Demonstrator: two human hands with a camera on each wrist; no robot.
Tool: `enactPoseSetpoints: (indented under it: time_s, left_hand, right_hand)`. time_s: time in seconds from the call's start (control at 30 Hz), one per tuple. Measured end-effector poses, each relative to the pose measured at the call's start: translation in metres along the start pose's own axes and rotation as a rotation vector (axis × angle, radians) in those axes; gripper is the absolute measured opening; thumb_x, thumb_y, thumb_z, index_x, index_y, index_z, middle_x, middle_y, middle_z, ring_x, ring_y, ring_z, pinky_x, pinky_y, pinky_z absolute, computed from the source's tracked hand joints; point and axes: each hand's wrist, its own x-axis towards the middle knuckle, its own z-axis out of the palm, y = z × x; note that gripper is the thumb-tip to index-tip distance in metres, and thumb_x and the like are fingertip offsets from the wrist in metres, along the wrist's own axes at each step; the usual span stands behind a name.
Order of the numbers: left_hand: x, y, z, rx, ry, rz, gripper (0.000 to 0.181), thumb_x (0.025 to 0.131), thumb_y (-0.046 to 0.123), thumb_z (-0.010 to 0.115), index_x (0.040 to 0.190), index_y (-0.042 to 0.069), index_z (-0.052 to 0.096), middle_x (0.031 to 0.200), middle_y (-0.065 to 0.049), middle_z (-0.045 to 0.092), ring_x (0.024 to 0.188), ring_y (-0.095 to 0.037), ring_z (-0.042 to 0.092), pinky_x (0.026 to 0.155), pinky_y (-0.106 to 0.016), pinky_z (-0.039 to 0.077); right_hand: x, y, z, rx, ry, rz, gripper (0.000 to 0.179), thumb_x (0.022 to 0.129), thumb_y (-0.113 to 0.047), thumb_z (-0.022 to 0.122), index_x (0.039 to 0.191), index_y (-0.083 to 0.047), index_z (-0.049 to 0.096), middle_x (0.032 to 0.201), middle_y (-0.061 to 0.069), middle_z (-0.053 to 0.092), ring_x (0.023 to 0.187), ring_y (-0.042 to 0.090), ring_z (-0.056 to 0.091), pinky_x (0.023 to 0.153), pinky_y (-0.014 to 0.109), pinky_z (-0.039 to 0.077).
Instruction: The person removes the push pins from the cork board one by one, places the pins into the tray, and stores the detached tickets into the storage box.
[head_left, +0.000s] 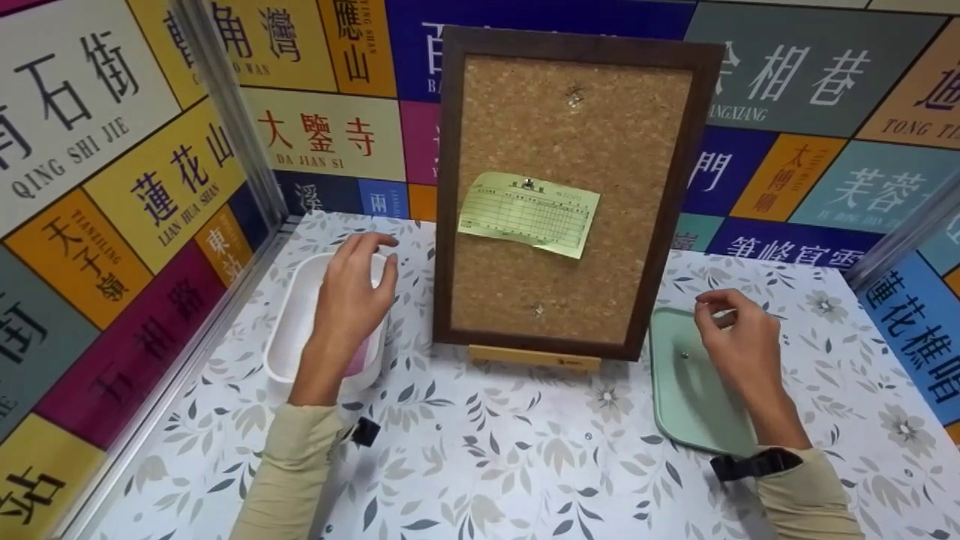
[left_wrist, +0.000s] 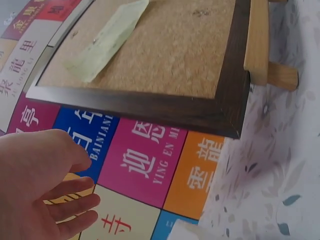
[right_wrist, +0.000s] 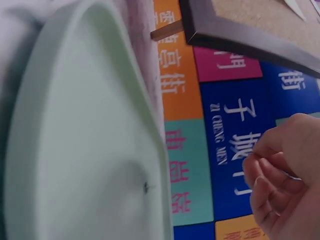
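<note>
A cork board (head_left: 562,150) in a dark wooden frame leans upright on a small wooden stand (head_left: 536,356). A pale green printed slip (head_left: 529,214) is fixed to it by a metallic pushpin (head_left: 529,182) at its top edge. Above the white tray (head_left: 274,349) hovers my left hand (head_left: 349,292), fingers loosely bent and apart, holding nothing. My right hand (head_left: 739,337) is over the green tray (head_left: 675,420), fingers curled with thumb and index tips together; no object shows between them. One small pushpin (right_wrist: 146,188) lies in that tray.
Shiny pushpins sit on the cork near its top (head_left: 574,97) and bottom (head_left: 538,309). Something pink (head_left: 358,358) lies inside the white tray, partly hidden by my left wrist. Sign-printed panels (head_left: 322,135) enclose the floral-covered table (head_left: 487,465) at the back and sides.
</note>
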Motion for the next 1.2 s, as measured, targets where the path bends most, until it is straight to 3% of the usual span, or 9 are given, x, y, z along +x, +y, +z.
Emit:
enactPoseSetpoints:
  time_s: [0.17,0.3,0.5,0.73,0.97,1.2]
  left_hand:
    - [-0.002,0.015,0.002,-0.055,0.043,0.076,0.020,0.105,0.016,0.067,0.124,0.014,0.073,0.126,-0.009,0.071,0.119,-0.027,0.069,0.107,-0.045,0.058]
    - [-0.002,0.027,0.004,-0.094,0.066,0.139,0.019,0.104,0.014,0.067,0.122,0.013,0.074,0.124,-0.007,0.071,0.117,-0.026,0.069,0.106,-0.042,0.058]
    - [-0.001,0.041,0.011,-0.143,0.084,0.207,0.020,0.104,0.013,0.068,0.123,0.012,0.074,0.130,-0.008,0.070,0.120,-0.024,0.068,0.106,-0.039,0.058]
    - [0.002,0.054,0.021,-0.195,0.092,0.220,0.026,0.105,0.016,0.068,0.131,0.013,0.071,0.143,-0.010,0.064,0.119,-0.026,0.070,0.103,-0.038,0.059]
    - [0.004,0.065,0.030,-0.186,0.095,0.198,0.042,0.104,0.023,0.069,0.146,0.019,0.063,0.155,-0.009,0.055,0.137,-0.024,0.061,0.112,-0.041,0.055]
    - [0.009,0.069,0.040,-0.195,0.137,0.192,0.044,0.102,0.024,0.072,0.145,0.017,0.064,0.164,-0.012,0.046,0.144,-0.028,0.056,0.117,-0.045,0.051]
  right_hand:
    - [0.001,-0.020,-0.001,0.071,0.094,-0.077,0.013,0.100,-0.019,0.075,0.110,-0.013,0.082,0.089,0.006,0.078,0.068,-0.011,0.059,0.068,0.004,0.043]
    - [0.000,-0.039,-0.003,0.110,0.133,-0.094,0.016,0.101,-0.021,0.076,0.113,-0.013,0.081,0.089,0.007,0.078,0.069,-0.009,0.059,0.067,0.002,0.045]
    - [0.008,-0.067,-0.003,0.122,0.187,-0.159,0.020,0.102,-0.024,0.075,0.114,-0.009,0.080,0.085,0.008,0.077,0.068,-0.008,0.058,0.066,0.003,0.045]
    - [0.019,-0.089,0.000,0.165,0.247,-0.235,0.019,0.100,-0.024,0.078,0.112,-0.009,0.080,0.084,0.009,0.077,0.068,-0.008,0.057,0.065,0.005,0.045]
    - [0.028,-0.110,0.015,0.205,0.235,-0.317,0.016,0.098,-0.022,0.081,0.108,-0.010,0.081,0.083,0.006,0.078,0.070,-0.002,0.061,0.062,0.009,0.046]
    - [0.037,-0.138,0.031,0.252,0.202,-0.420,0.011,0.099,-0.020,0.079,0.105,-0.011,0.081,0.081,0.001,0.077,0.068,0.005,0.063,0.062,0.011,0.044]
